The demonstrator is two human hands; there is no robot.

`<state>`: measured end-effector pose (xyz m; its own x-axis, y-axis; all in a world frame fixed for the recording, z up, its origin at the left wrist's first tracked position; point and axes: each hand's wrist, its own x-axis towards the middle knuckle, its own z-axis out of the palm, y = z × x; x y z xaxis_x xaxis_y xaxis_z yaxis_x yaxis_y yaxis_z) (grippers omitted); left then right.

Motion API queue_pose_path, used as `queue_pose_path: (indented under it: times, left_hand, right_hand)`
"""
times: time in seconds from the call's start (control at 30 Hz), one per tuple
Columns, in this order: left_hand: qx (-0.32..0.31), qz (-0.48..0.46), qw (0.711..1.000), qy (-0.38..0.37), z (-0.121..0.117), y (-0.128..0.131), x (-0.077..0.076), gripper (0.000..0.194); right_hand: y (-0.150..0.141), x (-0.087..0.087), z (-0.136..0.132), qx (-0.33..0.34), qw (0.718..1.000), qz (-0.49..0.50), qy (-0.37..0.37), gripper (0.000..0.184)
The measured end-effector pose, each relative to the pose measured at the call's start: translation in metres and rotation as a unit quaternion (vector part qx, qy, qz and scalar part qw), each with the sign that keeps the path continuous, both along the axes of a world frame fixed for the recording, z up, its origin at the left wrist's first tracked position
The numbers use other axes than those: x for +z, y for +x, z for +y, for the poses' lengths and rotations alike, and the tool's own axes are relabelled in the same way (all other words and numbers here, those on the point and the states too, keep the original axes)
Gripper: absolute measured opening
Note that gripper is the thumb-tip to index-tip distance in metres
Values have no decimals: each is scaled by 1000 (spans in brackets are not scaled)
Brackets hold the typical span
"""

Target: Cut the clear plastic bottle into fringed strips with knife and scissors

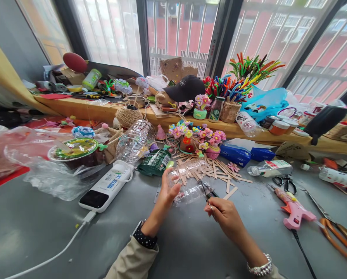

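My left hand (166, 190) is wrapped round one end of a clear ribbed plastic bottle piece (187, 186), thumb on the near side. The piece lies on its side, held just over the grey table. My right hand (224, 213) is closed on a pair of dark scissors (207, 195), whose blades meet the right end of the plastic. Their handles are mostly covered by my fingers. Behind the bottle piece, wooden craft sticks (220, 170) are scattered on the table, and a green cut bottle piece (155, 162) lies to its left.
On the right lie black-handled scissors (285, 184), a pink glue gun (297, 213) and large orange-handled scissors (336, 232). A white power bank (107, 188) with a cable is at left. Behind stand a larger clear bottle (135, 141), flower crafts (211, 139) and blue tissue packs (235, 153).
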<state>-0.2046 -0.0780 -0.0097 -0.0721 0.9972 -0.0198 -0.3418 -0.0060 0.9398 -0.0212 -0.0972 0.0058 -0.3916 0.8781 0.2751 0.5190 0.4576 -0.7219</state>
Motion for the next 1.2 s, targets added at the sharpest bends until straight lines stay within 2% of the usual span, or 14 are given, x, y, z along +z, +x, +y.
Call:
queue_pose_path:
  times: [0.1,0.27,0.43,0.63,0.8,1.2]
  left_hand:
    - [8,3,1000,16,-1,-1,0,79]
    - [-17,23,999,15,-1,-2,-6,78]
    - [15,36,999,26,-3,2,-10,77]
    - [-1,42,999,-9,-2,3,-12,78]
    - [8,39,999,7,-1,4,-10,82]
    - [-12,14,1000,10,4,3,-17,84]
  right_hand:
    - [1,-1,1,9,1000,-3,-17,44]
    - [3,-3,3,32,998,-12,-47,47]
    - [6,-4,5,53,996,-15,-74,52]
    - [7,-3,5,88,992,-20,-91,55]
    - [9,1,6,84,990,-21,-107,55]
    - [8,6,5,92,983,55,-151,53]
